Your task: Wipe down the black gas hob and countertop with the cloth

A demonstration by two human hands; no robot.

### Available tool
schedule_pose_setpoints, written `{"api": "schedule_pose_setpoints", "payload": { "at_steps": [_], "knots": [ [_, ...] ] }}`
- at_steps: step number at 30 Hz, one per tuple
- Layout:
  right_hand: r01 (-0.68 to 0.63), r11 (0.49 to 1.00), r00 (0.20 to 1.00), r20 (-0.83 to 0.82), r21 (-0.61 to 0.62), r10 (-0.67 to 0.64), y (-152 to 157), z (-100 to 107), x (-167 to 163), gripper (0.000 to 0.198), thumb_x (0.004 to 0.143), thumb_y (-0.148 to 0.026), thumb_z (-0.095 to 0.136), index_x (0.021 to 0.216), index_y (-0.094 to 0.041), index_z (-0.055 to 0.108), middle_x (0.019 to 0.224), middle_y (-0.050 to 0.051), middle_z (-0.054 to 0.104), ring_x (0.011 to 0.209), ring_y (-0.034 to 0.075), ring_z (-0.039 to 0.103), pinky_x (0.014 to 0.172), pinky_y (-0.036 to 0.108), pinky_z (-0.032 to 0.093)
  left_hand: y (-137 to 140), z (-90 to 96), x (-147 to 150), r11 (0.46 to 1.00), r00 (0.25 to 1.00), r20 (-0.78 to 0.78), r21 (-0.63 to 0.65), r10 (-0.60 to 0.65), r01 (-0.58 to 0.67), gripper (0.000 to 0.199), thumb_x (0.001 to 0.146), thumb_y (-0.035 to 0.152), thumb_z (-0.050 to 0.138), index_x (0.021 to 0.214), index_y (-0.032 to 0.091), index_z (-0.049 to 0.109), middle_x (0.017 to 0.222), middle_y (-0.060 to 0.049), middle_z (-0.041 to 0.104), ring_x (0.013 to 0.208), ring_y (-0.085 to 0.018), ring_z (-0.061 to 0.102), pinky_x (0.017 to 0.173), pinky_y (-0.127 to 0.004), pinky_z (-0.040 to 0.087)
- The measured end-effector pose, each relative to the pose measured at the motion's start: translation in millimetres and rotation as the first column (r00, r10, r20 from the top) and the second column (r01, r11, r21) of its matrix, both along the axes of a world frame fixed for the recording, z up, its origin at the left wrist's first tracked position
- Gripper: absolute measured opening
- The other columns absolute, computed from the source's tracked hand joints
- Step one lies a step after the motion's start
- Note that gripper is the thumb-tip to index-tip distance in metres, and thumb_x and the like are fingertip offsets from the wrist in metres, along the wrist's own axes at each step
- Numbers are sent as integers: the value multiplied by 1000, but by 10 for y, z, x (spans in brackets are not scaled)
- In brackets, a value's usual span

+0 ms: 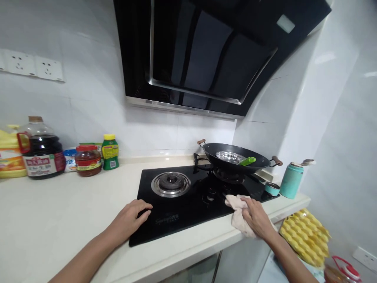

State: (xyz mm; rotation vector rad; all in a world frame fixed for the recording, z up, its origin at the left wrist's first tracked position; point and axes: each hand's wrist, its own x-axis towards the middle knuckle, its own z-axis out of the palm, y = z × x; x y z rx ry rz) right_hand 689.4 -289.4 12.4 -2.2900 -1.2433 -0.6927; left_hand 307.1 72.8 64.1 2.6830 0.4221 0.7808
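My right hand (255, 215) grips a pale, crumpled cloth (240, 220) at the front right of the black glass gas stove (182, 210). Part of the cloth lies on the glass near the knobs (211, 193), and the rest hangs over the counter's front edge. At the stove's left edge rests my left hand (134, 218), with nothing in it and the thumb apart from the fingers. A bare burner (171, 182) with a metal ring is just beyond it. On the right burner sits a black wok (256, 153) holding a shiny metal dish (229, 157) and something with a green handle (247, 161).
A turquoise canister (291, 181) and a small turquoise cup (272, 188) stand right of the wok. Along the wall at left are a dark sauce jug (43, 153), a red-lidded jar (87, 161) and a green bottle (110, 153). A range hood (206, 59) overhangs the stove. Yellow egg trays (306, 236) sit lower right.
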Motion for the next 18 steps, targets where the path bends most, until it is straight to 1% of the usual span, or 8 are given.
{"api": "schedule_pose_setpoints", "payload": {
  "at_steps": [2, 4, 6, 8, 11, 14, 18],
  "knots": [
    [154, 983, 987, 68, -99, -148, 28, 68, 160, 39, 95, -24, 38, 128, -19, 58, 116, 15, 67, 104, 29, 60, 98, 45, 44, -4, -18, 22, 999, 1000, -9, 47, -21, 21, 32, 95, 43, 52, 107, 26, 77, 107, -5, 76, 103, -25, 69, 95, -38, 54],
    [284, 941, 958, 101, -185, -269, 94, 158, 287, 36, 98, -26, 37, 124, -16, 60, 110, 17, 67, 104, 31, 60, 96, 45, 42, -9, -30, 35, 997, 999, -23, 71, -24, 26, 32, 96, 42, 51, 106, 25, 76, 107, -5, 76, 102, -24, 68, 94, -38, 53],
    [363, 906, 932, 98, -218, -350, 185, 242, 395, 34, 100, -31, 39, 117, -14, 63, 106, 19, 66, 102, 33, 60, 92, 45, 42, -16, -37, 42, 996, 999, -34, 84, -18, 21, 32, 96, 41, 50, 106, 25, 76, 107, -6, 75, 101, -24, 67, 92, -38, 52],
    [396, 888, 918, 78, -233, -389, 294, 309, 490, 34, 101, -36, 42, 116, -13, 63, 107, 21, 64, 101, 33, 61, 89, 43, 42, -26, -38, 51, 995, 999, -46, 94, -9, 13, 31, 96, 40, 50, 105, 25, 76, 107, -6, 74, 100, -25, 67, 90, -39, 52],
    [382, 884, 921, 39, -269, -386, 485, 377, 601, 37, 101, -39, 46, 122, -14, 62, 112, 20, 64, 106, 32, 61, 91, 42, 42, -49, -26, 75, 994, 998, -69, 105, 14, -7, 30, 95, 38, 51, 104, 25, 76, 105, -6, 72, 99, -26, 65, 88, -40, 50],
    [296, 903, 948, -20, -310, -317, 685, 435, 663, 37, 101, -37, 46, 128, -17, 63, 119, 19, 64, 114, 31, 59, 97, 40, 40, -64, -7, 100, 994, 996, -87, 104, 32, -23, 30, 94, 39, 51, 103, 25, 76, 104, -6, 71, 98, -26, 65, 87, -40, 50],
    [170, 923, 961, -148, -345, -232, 874, 557, 708, 44, 105, -43, 34, 131, -26, 66, 127, 14, 65, 117, 29, 59, 97, 39, 43, -50, 3, 114, 995, 996, -82, 97, 36, -28, 29, 94, 38, 52, 103, 25, 76, 102, -6, 70, 98, -25, 64, 87, -38, 50]
  ]
}}
